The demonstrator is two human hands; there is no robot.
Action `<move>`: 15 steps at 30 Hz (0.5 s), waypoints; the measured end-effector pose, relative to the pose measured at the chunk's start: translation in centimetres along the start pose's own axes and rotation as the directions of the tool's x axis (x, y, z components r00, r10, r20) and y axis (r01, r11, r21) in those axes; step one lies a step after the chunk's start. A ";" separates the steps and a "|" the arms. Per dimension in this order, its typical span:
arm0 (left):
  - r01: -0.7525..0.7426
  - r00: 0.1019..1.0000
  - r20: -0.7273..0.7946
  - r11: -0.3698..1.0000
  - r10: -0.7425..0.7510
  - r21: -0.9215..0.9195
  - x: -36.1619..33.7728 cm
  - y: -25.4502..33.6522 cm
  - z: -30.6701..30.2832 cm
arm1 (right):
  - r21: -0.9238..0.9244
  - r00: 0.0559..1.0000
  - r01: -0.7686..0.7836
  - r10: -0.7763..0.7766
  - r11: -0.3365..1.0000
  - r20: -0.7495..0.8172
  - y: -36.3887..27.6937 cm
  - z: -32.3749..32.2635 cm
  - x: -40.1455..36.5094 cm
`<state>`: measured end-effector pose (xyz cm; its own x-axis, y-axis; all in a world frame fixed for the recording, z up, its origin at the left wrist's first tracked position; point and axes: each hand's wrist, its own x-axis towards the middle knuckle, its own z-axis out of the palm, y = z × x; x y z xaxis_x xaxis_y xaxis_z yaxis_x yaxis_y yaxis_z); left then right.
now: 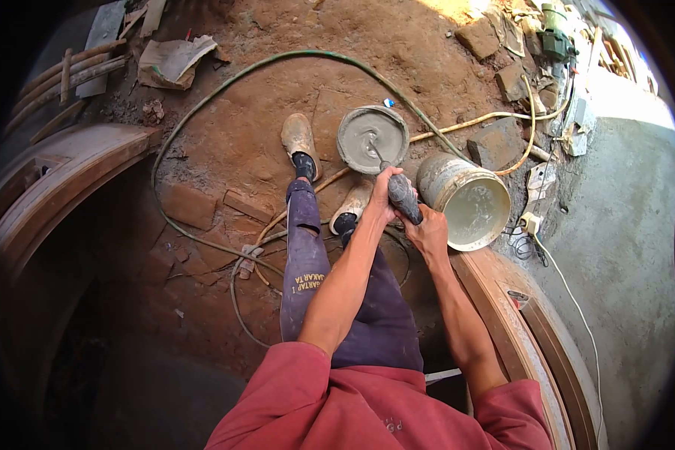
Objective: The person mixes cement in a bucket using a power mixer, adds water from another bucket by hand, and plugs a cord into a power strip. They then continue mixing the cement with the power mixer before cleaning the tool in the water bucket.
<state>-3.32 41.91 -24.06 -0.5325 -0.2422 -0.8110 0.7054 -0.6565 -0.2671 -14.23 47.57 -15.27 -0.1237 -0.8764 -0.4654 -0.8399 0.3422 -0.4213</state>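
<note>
A power drill [403, 198], dark and smeared with cement, is held between my two hands. My left hand [386, 193] wraps round its front part, and my right hand [429, 231] grips the rear end. From the drill a thin mixing rod [375, 150] reaches down into grey wet cement [360, 139], which shows a swirl around the rod. The cement nearly fills a round bucket [340, 154] standing on the ground by my shoes. The rod's lower end is hidden in the mix.
Right of the mix, a larger pale bucket [446, 174] leans tilted, with greyish liquid inside. A green hose [277, 56] loops over the dirt. Bricks [495, 142] lie around, and a white cable [577, 319] runs along the right. Curved wooden frames [75, 172] flank both sides.
</note>
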 end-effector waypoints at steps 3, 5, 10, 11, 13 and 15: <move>-0.005 0.999 0.044 1.000 0.004 0.020 0.3 -0.1 -0.2 | -0.016 1.000 0.010 -0.010 1.000 -0.017 0.3 -0.2 0.1; -0.011 0.999 0.051 1.000 0.010 0.016 0.4 0.1 -0.1 | -0.020 0.999 0.035 -0.035 0.999 -0.025 0.3 0.0 0.4; 0.016 0.999 0.052 1.000 -0.015 -0.011 0.8 0.4 -0.2 | -0.018 0.999 0.022 -0.023 1.000 -0.045 -0.5 -0.3 0.6; 0.008 0.999 0.042 1.000 -0.008 -0.012 0.9 0.3 -0.2 | -0.020 0.999 0.022 -0.023 1.000 -0.045 -0.5 -0.4 0.5; -0.004 0.999 0.034 1.000 0.005 -0.016 0.9 0.4 0.0 | -0.020 0.999 0.034 -0.035 0.999 -0.041 -0.5 -0.4 0.6; -0.016 0.999 0.051 1.000 0.016 0.003 0.8 0.5 -0.1 | -0.018 0.999 0.034 -0.034 0.999 -0.039 -0.6 -0.3 0.7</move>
<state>-3.37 41.47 -24.87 -0.5448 -0.2889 -0.7872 0.7125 -0.6545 -0.2529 -13.94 46.64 -15.15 -0.1154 -0.9003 -0.4198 -0.8531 0.3063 -0.4224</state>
